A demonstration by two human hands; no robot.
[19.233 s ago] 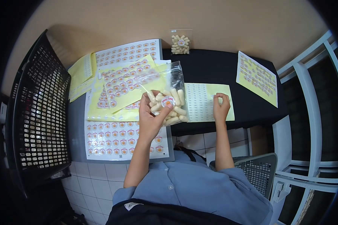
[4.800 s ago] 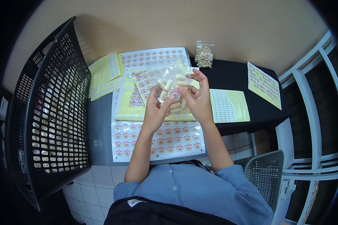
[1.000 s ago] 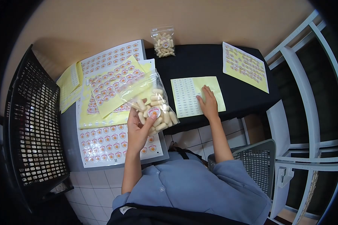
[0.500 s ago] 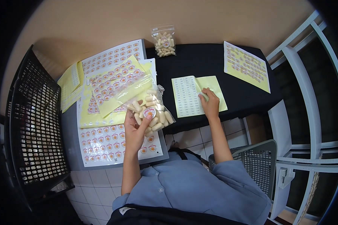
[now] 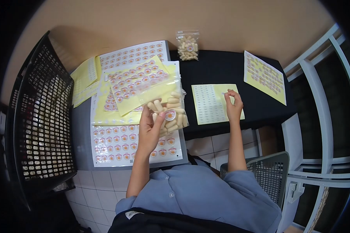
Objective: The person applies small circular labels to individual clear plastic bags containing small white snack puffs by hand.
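A clear zip bag of pale capsule-like pieces with a round label is in my left hand, the thumb pressing near the label. It hangs over the sticker sheets on the left side of the table. My right hand is above a yellow sheet with rows of small white labels. Its thumb and index finger are pinched together, with a tiny pale piece at the fingertips that is too small to make out.
A second filled bag stands against the wall. Round-sticker sheets overlap on the left, and another lies at the right. A black crate is far left, a grey chair and white metal frame right.
My right hand has lifted from the small-label sheet, its fingertips now pinched. The sheet lies flatter. The whole view has shifted, and my left hand still has the bag.
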